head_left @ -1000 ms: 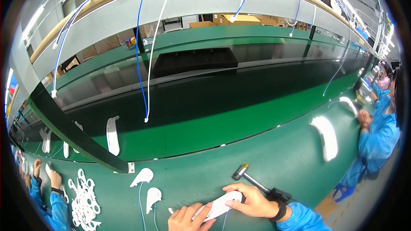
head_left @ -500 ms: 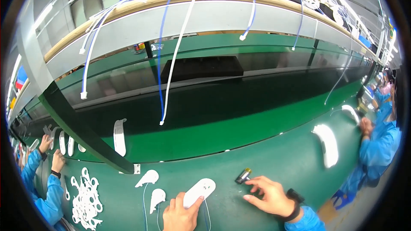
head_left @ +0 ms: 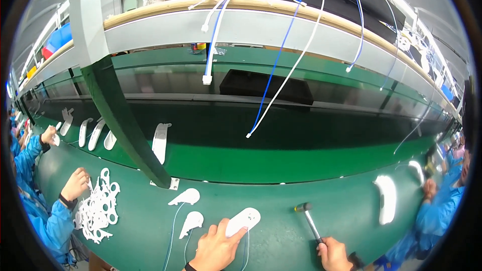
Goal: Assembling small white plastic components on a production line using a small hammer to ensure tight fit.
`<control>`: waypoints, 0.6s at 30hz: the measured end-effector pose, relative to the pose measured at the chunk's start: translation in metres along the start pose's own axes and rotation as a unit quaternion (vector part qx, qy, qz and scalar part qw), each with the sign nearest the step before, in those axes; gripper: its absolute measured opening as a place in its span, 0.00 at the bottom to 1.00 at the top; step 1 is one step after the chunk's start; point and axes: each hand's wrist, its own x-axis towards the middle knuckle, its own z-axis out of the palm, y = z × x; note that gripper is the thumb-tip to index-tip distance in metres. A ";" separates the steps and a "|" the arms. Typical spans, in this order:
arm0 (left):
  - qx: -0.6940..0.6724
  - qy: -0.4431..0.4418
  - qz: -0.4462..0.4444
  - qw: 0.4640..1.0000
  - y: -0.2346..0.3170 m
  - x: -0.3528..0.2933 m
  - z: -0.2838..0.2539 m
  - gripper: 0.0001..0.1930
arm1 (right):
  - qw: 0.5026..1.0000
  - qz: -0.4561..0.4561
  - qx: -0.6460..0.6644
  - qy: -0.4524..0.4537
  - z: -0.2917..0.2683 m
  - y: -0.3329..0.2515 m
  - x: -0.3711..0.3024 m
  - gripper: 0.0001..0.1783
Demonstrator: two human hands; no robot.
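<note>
A white, elongated plastic housing [head_left: 247, 219] with a rounded end lies on the green table. My left hand [head_left: 216, 248] is closed on its near end, and a thin cable trails down beside it. To the right, my right hand [head_left: 334, 255] grips the handle of a small hammer [head_left: 312, 225]. Its dark, yellow-tipped head points away from me, apart from the housing. Left of my left hand are two smaller white teardrop-shaped parts, an upper one [head_left: 188, 196] and a lower one [head_left: 193, 220], with thin cables running toward me.
A co-worker's hand [head_left: 75, 184] touches a pile of white ring-ended parts [head_left: 100, 206] at left. A dark post [head_left: 123, 120] rises from the table. White curved housings stand on the conveyor [head_left: 236, 168]; another [head_left: 386, 198] lies near a right-hand co-worker. Cables hang from the shelf.
My right hand, open beside the hammer before, now holds its handle and has come nearer me. My left hand stays on the housing. The view has shifted; the left co-worker's hand has reached the pile.
</note>
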 end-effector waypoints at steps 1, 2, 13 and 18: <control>0.001 0.003 -0.002 1.000 0.000 0.000 0.001 0.17 | 0.993 0.037 0.108 -0.040 -0.002 -0.007 0.002 0.08; 0.001 0.003 -0.002 1.000 0.001 -0.001 0.002 0.17 | 0.993 0.033 0.107 -0.041 -0.001 -0.013 0.005 0.08; 0.001 0.018 0.017 1.000 -0.005 -0.001 0.007 0.17 | 0.977 0.003 0.141 -0.157 0.024 -0.046 0.020 0.12; -0.006 0.024 0.024 0.999 -0.008 -0.005 0.007 0.17 | 0.975 0.023 0.130 -0.180 0.018 -0.051 0.021 0.11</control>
